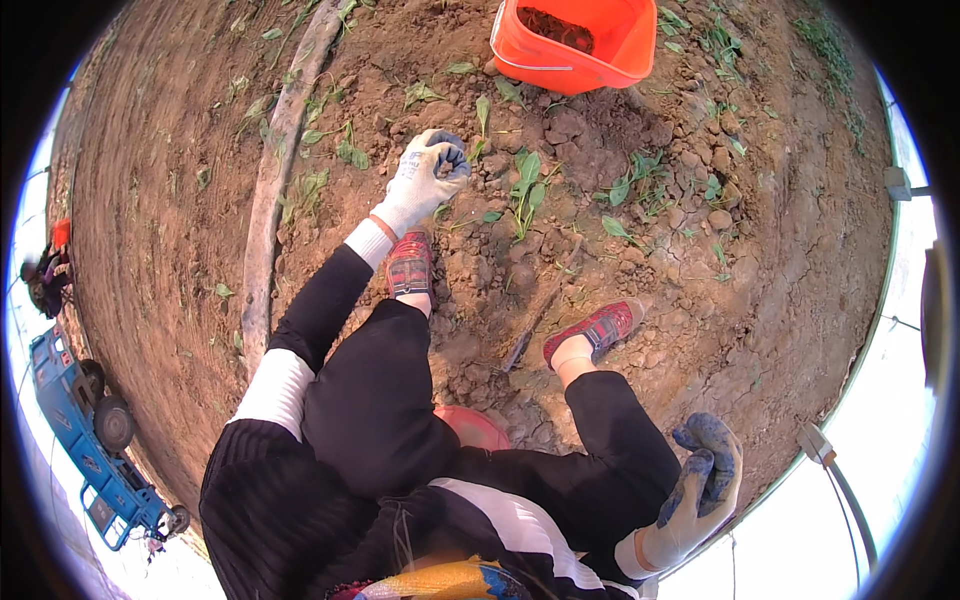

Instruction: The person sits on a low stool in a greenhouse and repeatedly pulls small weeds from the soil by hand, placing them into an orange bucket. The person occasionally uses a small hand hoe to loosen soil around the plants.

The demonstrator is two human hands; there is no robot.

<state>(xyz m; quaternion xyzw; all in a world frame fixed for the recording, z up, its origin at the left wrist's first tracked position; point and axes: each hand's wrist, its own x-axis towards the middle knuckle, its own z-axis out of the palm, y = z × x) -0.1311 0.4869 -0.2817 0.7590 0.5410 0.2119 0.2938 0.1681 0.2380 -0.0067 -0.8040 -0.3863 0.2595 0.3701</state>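
My left hand [424,176] wears a white knit glove with a grey-blue coated palm. It is held over the soil beyond my left shoe [410,264], its fingers curled towards the thumb. Whether anything small is pinched there cannot be made out. A small leafy plant [482,118] is just beyond its fingertips, and a green leafy clump [528,187] lies to its right. My right hand [701,480], in a matching soiled glove, is raised beside my right knee. Its fingers bend loosely, with a gap to the thumb and nothing visible in it.
An orange bucket [577,73] with dark matter inside stands ahead. A pale flat strip [281,142] runs along the soil at left. A thin stick [544,307] lies between my feet. Part of a pink round seat [474,429] shows beneath me. Far left are a blue cargo tricycle [82,442] and a person [46,285].
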